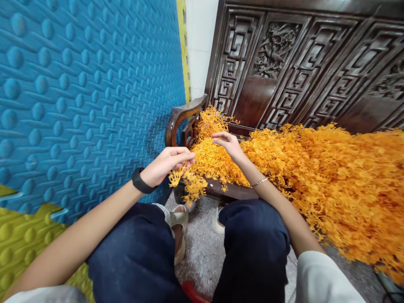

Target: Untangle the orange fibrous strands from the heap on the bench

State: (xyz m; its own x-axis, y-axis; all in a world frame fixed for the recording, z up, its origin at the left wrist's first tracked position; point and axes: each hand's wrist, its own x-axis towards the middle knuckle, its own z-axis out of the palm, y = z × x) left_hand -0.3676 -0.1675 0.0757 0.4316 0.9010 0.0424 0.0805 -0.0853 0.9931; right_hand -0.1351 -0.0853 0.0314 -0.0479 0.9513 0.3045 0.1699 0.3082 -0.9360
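My left hand, with a black band at the wrist, pinches an orange artificial plant sprig. The sprig's frilly branches hang below the fingers, in front of the bench's front edge. My right hand, with a thin bracelet at the wrist, hovers over the near part of a large orange pile of similar sprigs. Its fingers are stretched out and slightly bent, and nothing shows in them. The pile lies on a dark wooden bench and spreads far to the right.
A carved dark wooden backrest rises behind the pile, and a curved armrest stands at its left end. On the left is a blue studded foam mat. Below, my knees and sandals are over a speckled floor.
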